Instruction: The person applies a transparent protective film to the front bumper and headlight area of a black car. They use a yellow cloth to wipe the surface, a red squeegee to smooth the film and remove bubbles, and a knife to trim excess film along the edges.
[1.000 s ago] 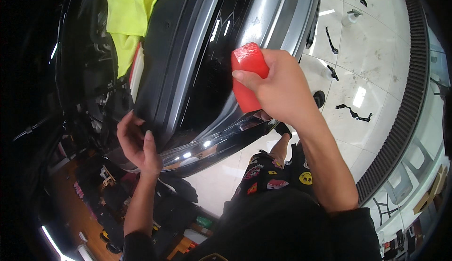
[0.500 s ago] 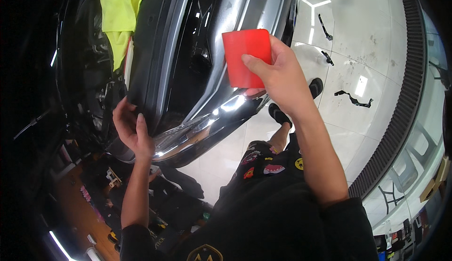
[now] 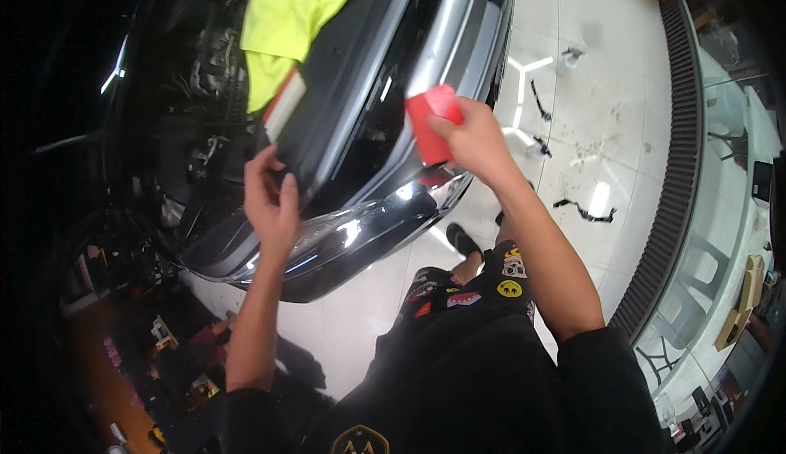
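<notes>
My right hand [image 3: 481, 144] grips a thin red squeegee card [image 3: 423, 131], thumb on its face, held over the silver trim [image 3: 446, 32] at the car's front. The card's lower edge is close to the glossy bumper [image 3: 360, 229]; whether it touches, I cannot tell. My left hand [image 3: 276, 208] is open above the black front panel, its fingers curled loosely and thumb apart. Just beyond those fingertips lies a flat white piece with a red edge [image 3: 286, 110], partly beneath a yellow-green cloth [image 3: 282, 24].
The dark engine bay [image 3: 213, 77] lies left of the panel. On the pale tiled floor are black twisted strips [image 3: 585, 211] and a spray bottle [image 3: 571, 59]. A dark ribbed band [image 3: 655, 241] runs along the right, with a white chair [image 3: 692, 266] beyond it.
My view has shifted, with the car and cloth now further right in it. The red card has tilted and blurred in my right hand. My left hand stays open near the panel.
</notes>
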### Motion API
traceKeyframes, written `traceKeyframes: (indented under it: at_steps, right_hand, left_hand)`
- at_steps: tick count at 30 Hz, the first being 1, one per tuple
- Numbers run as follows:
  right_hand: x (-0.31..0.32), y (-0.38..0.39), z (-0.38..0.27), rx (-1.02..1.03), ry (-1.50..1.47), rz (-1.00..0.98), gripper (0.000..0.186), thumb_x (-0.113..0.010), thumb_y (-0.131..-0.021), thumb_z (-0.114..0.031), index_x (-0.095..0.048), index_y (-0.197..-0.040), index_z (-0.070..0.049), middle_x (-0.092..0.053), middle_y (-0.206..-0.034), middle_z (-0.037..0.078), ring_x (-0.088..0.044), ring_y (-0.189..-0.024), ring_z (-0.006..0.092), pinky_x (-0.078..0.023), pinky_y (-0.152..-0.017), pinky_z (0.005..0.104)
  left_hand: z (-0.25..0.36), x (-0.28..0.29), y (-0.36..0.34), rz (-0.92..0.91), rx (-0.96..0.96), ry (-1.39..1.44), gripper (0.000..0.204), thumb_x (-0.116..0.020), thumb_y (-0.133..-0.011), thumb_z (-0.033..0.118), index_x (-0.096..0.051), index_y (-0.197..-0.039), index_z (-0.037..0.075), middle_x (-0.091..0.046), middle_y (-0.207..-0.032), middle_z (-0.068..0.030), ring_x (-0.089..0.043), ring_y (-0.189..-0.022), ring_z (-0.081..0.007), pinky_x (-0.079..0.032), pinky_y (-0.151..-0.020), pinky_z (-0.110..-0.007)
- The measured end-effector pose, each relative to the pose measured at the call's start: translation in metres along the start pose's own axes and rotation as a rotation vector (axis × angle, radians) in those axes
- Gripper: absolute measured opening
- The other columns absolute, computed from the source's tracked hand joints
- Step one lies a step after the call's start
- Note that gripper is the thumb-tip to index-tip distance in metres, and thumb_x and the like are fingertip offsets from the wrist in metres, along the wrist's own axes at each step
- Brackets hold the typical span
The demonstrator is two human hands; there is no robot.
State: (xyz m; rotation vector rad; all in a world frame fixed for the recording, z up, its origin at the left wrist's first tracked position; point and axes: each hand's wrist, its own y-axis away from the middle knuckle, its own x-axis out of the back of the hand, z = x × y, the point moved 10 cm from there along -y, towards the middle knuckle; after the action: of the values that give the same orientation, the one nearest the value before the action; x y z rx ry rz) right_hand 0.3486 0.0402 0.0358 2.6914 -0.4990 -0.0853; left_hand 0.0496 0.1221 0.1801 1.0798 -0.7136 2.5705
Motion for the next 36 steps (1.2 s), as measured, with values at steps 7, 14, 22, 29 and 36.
traceKeyframes:
  at_steps: [7, 14, 22, 29, 36]
  right_hand:
    - [-0.072, 0.121, -0.078, 0.508, 0.100, -0.176, 0.028, -0.062, -0.102, -0.024, -0.064, -0.118, -0.002, -0.072, -0.094, 0.022, -0.070, -0.082, 0.0428, -0.055, -0.079, 0.0511]
    - [-0.087, -0.058, -0.232, 1.020, 1.031, 0.313, 0.061, -0.067, -0.096, -0.033, -0.049, -0.146, -0.001, -0.052, -0.145, 0.023, -0.051, -0.132, 0.0427, -0.045, -0.104, 0.0565]
    - [0.105, -0.093, -0.300, 0.916, 0.022, -0.065, 0.024, -0.072, -0.088, -0.022, -0.075, -0.106, -0.006, -0.073, -0.111, 0.016, -0.073, -0.095, 0.0291, -0.058, -0.084, 0.0397]
    - [0.055, 0.061, -0.129, 1.016, 0.081, -0.127, 0.033, -0.086, -0.079, -0.005, -0.069, -0.107, -0.003, -0.059, -0.137, 0.027, -0.060, -0.125, 0.0414, -0.049, -0.104, 0.0493]
    - [-0.098, 0.040, -0.018, 1.065, 0.453, 0.255, 0.021, -0.072, -0.083, -0.025, -0.075, -0.103, -0.021, -0.060, -0.116, 0.014, -0.057, -0.104, 0.0387, -0.046, -0.085, 0.0517]
  left_hand:
    - [0.058, -0.014, 0.038, 0.033, 0.203, 0.419, 0.025, -0.065, -0.101, 0.017, -0.067, -0.121, 0.002, -0.066, -0.101, -0.0049, -0.056, -0.082, -0.0126, -0.047, -0.075, -0.029]
    - [0.003, 0.001, 0.143, 0.534, 0.724, 0.959, 0.025, -0.061, -0.109, 0.029, -0.062, -0.096, 0.009, -0.063, -0.090, 0.0019, -0.057, -0.081, -0.0054, -0.048, -0.076, -0.024]
    - [0.002, 0.051, 0.152, 0.911, 0.671, 0.647, 0.026, -0.060, -0.110, 0.031, -0.058, -0.099, 0.007, -0.061, -0.091, 0.0001, -0.057, -0.082, -0.0080, -0.049, -0.077, -0.025]
    - [-0.031, 0.076, 0.098, 0.833, 0.527, 0.480, 0.026, -0.061, -0.110, 0.030, -0.061, -0.096, 0.007, -0.065, -0.085, -0.0002, -0.060, -0.077, -0.0074, -0.051, -0.073, -0.024]
    - [-0.049, 0.042, 0.038, 0.731, 0.444, 0.439, 0.031, -0.063, -0.109, 0.031, -0.059, -0.088, 0.009, -0.062, -0.079, 0.0024, -0.052, -0.069, -0.0039, -0.042, -0.064, -0.021]
